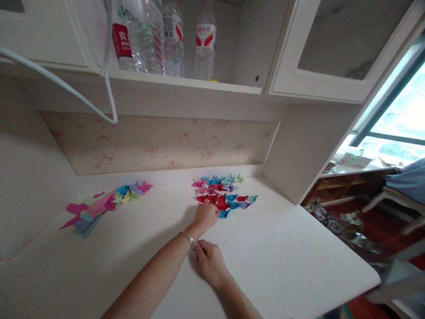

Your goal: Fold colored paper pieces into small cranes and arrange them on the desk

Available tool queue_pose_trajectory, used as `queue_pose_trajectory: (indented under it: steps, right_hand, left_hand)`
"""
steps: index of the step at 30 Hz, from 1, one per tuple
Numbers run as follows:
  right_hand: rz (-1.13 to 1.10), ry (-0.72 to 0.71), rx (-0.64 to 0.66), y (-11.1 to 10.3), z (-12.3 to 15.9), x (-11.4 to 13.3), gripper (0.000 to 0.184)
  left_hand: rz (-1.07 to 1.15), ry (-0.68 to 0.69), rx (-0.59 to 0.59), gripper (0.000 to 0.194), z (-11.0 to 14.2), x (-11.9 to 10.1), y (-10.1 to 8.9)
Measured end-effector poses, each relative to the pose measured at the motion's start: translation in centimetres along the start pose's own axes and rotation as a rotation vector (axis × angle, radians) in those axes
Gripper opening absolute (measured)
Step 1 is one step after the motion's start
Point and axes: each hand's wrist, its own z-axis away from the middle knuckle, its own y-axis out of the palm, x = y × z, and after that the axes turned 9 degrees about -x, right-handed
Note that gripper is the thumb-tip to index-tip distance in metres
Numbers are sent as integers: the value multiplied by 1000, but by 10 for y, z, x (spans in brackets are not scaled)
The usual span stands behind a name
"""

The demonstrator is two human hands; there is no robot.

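Note:
My left hand (206, 214), with silvery bangles (188, 239) on its wrist, reaches to the front of a group of small folded paper cranes. Its fingers are closed at a paper crane (224, 214), a blue one at the near edge; they partly cover it. Red cranes (222, 201) lie just beyond the knuckles, with pink, blue, green and purple ones around them in rough rows. My right hand (211, 262) rests on the white desk (272, 261) beside the left wrist, fingers curled in and thumb near the bangles. Whatever its fingers may hold is hidden.
A pile of coloured folded paper (96, 208) lies at the desk's left back. Above, an open shelf (186, 82) holds clear plastic bottles (206, 44). A white cable (76, 95) hangs at upper left. The desk's right edge borders a cluttered floor (352, 230).

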Motion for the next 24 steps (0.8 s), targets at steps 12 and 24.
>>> queue_pose_trajectory:
  steps: [12, 24]
  right_hand:
    - [2, -9, -13, 1, -1, -1, 40]
    - [32, 12, -7, 0, 2, -5, 38]
  left_hand:
    - [-12, -47, -1, 24, 6, 4, 2]
    - [168, -70, -148, 26, 43, 52, -18]
